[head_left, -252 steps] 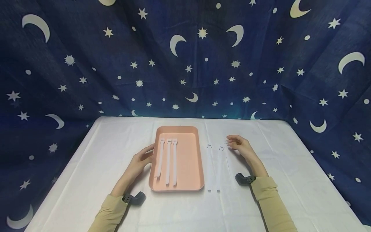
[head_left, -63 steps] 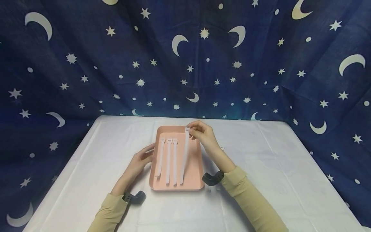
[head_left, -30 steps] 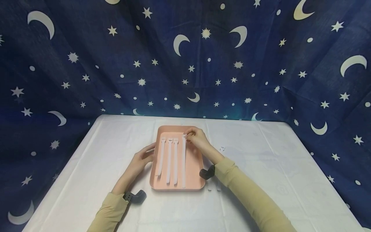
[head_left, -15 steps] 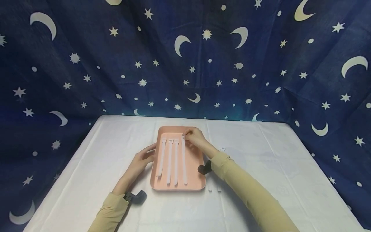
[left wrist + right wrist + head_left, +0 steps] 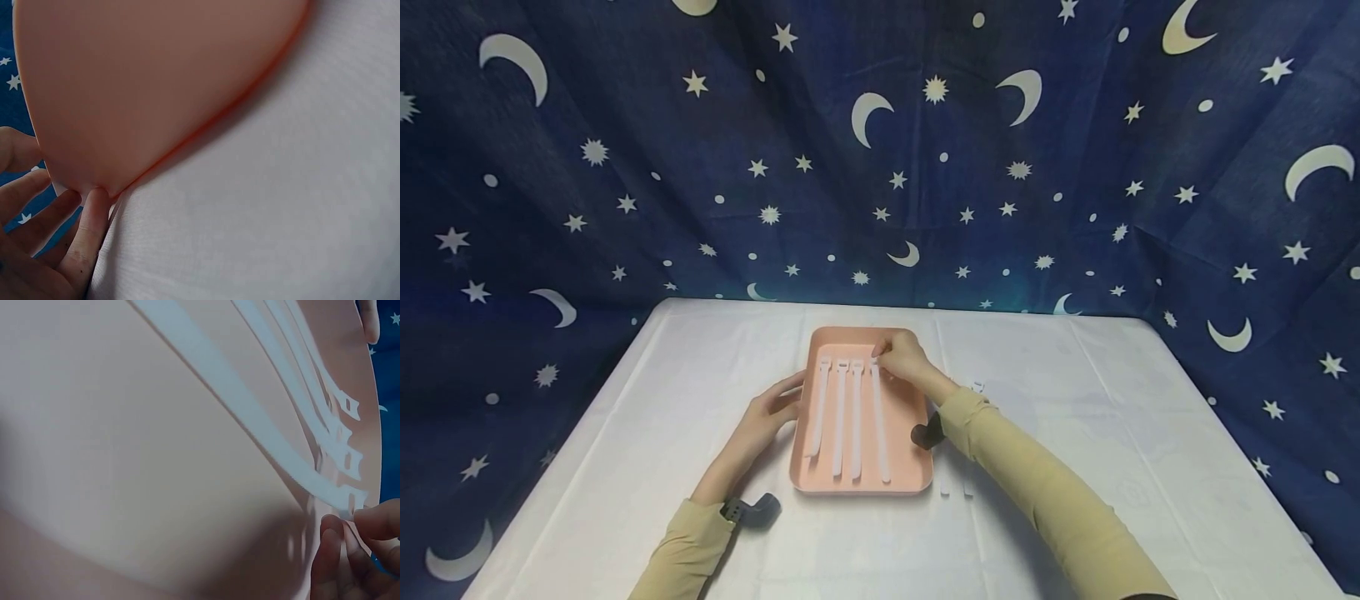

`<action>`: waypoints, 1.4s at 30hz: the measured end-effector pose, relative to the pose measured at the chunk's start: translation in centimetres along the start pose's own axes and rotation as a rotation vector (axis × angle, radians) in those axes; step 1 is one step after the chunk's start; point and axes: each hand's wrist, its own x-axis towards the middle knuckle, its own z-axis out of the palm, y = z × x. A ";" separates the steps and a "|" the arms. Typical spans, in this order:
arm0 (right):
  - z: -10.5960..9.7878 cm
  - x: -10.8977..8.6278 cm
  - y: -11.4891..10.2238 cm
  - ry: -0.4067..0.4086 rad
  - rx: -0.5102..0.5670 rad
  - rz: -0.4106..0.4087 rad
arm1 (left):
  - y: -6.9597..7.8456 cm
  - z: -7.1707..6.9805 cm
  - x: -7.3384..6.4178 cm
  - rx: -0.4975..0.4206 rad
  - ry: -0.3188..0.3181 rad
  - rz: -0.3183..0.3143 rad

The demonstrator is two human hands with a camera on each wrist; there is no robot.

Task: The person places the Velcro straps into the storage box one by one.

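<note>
A pink tray [image 5: 902, 417] stands on the white-covered table, with three white hook-and-loop cable ties [image 5: 857, 425] side by side in its left half, slotted heads at the far end. My right hand [image 5: 904, 358] reaches over the tray's right rim and pinches the head end of a fourth white cable tie [image 5: 880, 425]. In the right wrist view, thumb and fingertips meet at the slotted head of that cable tie [image 5: 250, 425], and its strap slants along the tray floor. My left hand [image 5: 763, 417] touches the tray's left outer wall with extended fingers [image 5: 94, 215].
Right of the tray, two more white cable ties [image 5: 967, 492] lie on the table [image 5: 1060, 417], mostly hidden under the right forearm. A dark blue cloth [image 5: 880, 150] with moons and stars hangs behind the table. Dark wrist cameras [image 5: 760, 510] sit on both wrists.
My right hand has carried one cable tie from the table on the right into the tray and lowered it beside the others; its tail has swung rightward. My left hand stays at the tray's side.
</note>
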 end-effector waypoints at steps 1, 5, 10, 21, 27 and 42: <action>0.0 0.0 0.0 0.002 -0.017 -0.003 | 0.0 0.0 0.0 0.000 -0.001 0.001; -0.2 -0.2 0.1 0.011 -0.079 -0.020 | 0.0 0.2 0.1 -0.009 -0.006 -0.002; -0.4 -0.4 0.0 0.011 -0.109 -0.017 | 0.2 0.3 0.1 -0.008 -0.003 0.001; -0.7 -0.6 -0.3 0.006 -0.135 -0.001 | 0.2 0.4 0.1 0.002 -0.002 -0.007; -1.1 -0.8 -0.7 -0.005 -0.152 -0.022 | 0.4 0.4 0.0 0.004 -0.003 -0.016; -2.0 -2.3 -2.0 -0.038 -0.185 -0.104 | 0.3 0.1 -0.1 -0.005 0.000 -0.006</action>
